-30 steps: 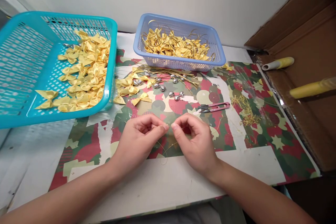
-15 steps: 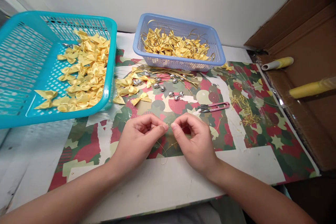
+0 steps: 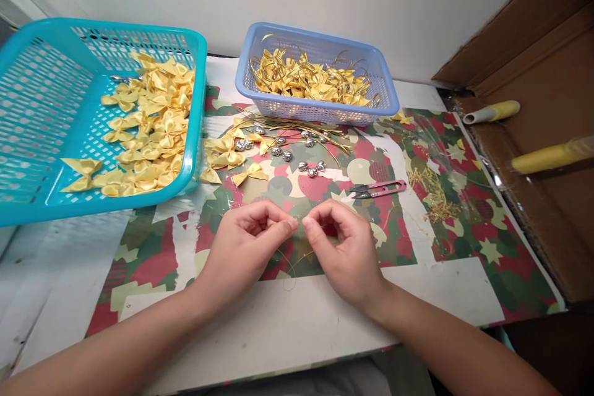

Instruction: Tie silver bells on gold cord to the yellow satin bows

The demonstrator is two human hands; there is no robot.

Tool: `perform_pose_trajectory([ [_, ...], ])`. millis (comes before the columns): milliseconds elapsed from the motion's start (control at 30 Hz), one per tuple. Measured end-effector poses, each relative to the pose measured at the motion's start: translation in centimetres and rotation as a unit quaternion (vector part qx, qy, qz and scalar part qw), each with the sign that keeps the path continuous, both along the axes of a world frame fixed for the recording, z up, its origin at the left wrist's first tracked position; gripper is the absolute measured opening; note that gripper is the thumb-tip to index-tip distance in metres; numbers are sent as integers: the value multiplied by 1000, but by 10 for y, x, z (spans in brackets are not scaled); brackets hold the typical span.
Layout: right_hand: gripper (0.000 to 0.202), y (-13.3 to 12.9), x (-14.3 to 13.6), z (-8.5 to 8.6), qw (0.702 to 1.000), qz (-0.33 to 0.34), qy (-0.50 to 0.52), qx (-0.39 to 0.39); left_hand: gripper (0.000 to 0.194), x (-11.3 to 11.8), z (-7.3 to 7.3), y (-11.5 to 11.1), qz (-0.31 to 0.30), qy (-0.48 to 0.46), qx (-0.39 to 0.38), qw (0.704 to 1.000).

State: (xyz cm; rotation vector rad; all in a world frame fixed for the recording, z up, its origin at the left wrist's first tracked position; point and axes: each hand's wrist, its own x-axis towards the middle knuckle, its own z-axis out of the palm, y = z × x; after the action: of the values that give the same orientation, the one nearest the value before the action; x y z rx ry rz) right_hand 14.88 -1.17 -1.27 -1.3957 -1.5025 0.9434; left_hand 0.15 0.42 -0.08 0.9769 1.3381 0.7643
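While pinching a looped thin gold thread in left hand and right hand, holds both just apart over the counter's front half, with pink snips toward the right edge, silver balls beyond, and a blue basket along the back edge.

Only faint change | teal basket, upper left: edged slightly up in frame | blue basket, top centre: likewise slightly higher | thread, lower centre: any shift too fine to tell
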Motion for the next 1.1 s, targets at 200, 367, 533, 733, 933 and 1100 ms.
perform_pose_trajectory([
  [200,15,0,0,0,1000,-2,-2,4,24,-1,0,1,-2,4,5,1000],
  [367,15,0,-1,0,1000,-7,-8,7,25,0,0,0,2,6,1,1000],
  [533,15,0,-2,0,1000,-4,-12,14,25,1,0,0,8,1,3,1000],
  [733,15,-1,-3,0,1000,-7,-7,18,23,1,1,-1,9,6,3,1000],
  [933,14,-1,-1,-1,1000,-12,24,-4,22,-1,-2,-1,-3,3,21,1000],
  [1100,13,2,5,-1,998,-23,51,-2,23,-4,-5,-2,-36,-10,47,998],
])
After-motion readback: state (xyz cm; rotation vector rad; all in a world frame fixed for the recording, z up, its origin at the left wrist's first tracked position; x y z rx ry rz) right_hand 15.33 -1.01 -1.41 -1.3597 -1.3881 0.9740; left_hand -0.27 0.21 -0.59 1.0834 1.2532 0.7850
